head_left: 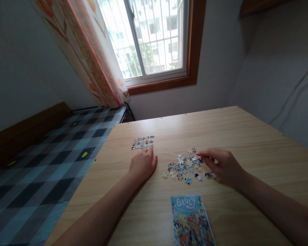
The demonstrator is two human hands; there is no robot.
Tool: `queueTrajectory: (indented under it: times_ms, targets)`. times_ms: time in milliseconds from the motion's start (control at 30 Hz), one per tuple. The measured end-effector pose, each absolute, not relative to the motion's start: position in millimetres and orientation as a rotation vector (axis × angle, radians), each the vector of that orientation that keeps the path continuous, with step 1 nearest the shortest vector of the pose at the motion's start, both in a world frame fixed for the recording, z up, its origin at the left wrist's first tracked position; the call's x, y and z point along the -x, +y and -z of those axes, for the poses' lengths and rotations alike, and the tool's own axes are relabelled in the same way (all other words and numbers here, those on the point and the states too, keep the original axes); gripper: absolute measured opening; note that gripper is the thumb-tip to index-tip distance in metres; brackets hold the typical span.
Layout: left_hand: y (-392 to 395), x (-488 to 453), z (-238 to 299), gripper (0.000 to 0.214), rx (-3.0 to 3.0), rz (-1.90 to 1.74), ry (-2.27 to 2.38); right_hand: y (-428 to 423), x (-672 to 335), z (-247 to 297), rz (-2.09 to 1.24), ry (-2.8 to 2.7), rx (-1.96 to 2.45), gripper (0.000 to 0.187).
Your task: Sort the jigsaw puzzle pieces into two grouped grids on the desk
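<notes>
Left hand (143,165) rests on the wooden surface (246,136), fingers curled together, just below the joined patch of puzzle (143,142); right hand (222,167) sits over the loose pieces (183,167), fingers (205,154) bunched at the heap's edge, pinching or not, can't tell; picture card (192,220) lies nearer the person, apart from the heap.

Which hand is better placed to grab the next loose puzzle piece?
Right, probably. The right hand has its fingertips on the loose puzzle pieces; the left hand rests on the table beside the assembled patch, apart from that pile.
</notes>
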State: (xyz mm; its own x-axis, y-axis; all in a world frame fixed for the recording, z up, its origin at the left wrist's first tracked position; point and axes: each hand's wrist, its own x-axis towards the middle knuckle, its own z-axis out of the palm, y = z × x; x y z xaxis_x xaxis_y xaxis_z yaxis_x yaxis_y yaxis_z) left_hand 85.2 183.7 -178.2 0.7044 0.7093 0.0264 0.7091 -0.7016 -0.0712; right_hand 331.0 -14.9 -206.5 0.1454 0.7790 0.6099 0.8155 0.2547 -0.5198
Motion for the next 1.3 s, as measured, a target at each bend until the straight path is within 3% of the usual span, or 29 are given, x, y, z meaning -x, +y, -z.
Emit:
queueTrajectory:
  times_ms: [1300]
  targets:
    - [186.1,-88.3,183.9,0.050,2.809,0.071,-1.158,-11.7,-326.7,207.8,0.051,-1.685,1.489,0.021]
